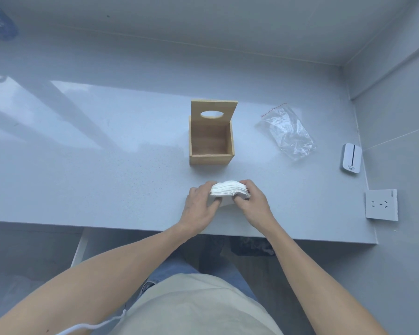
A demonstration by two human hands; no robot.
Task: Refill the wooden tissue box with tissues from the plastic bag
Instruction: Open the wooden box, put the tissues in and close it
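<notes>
Both hands are working on the stack of tissues (229,189), which is sitting on the pale table (107,153) close to its near edge, directly in front of the person. The left hand (200,206) is closing on the stack's left end and the right hand (252,201) on its right end, so the stack is being pinched between them; the fingers (248,183) of the right hand are curling over the top edge while a thumb is tucking underneath. The stack's long axis is running from 9 o'clock to 3 o'clock, across the person's body.

The wooden tissue box (210,146) is standing at 12 o'clock from the stack, near it but clearly apart, with bare table between. Its lid (214,112), the one with the oval slot, is tilting up and back at the far side, leaving the mouth open toward the camera; the inside is looking empty. The plastic bag (288,132) is lying flat and emptied at about 1 o'clock from the stack, off to the right of the box and well clear of the hands.

The coming move seems to turn on a straight carry toward 12 o'clock and a lowering into the open mouth. Both hands are sitting about equally near the box, so neither has the advantage. The stack's width looks close to that of the box's opening, so it will probably need keeping square.
</notes>
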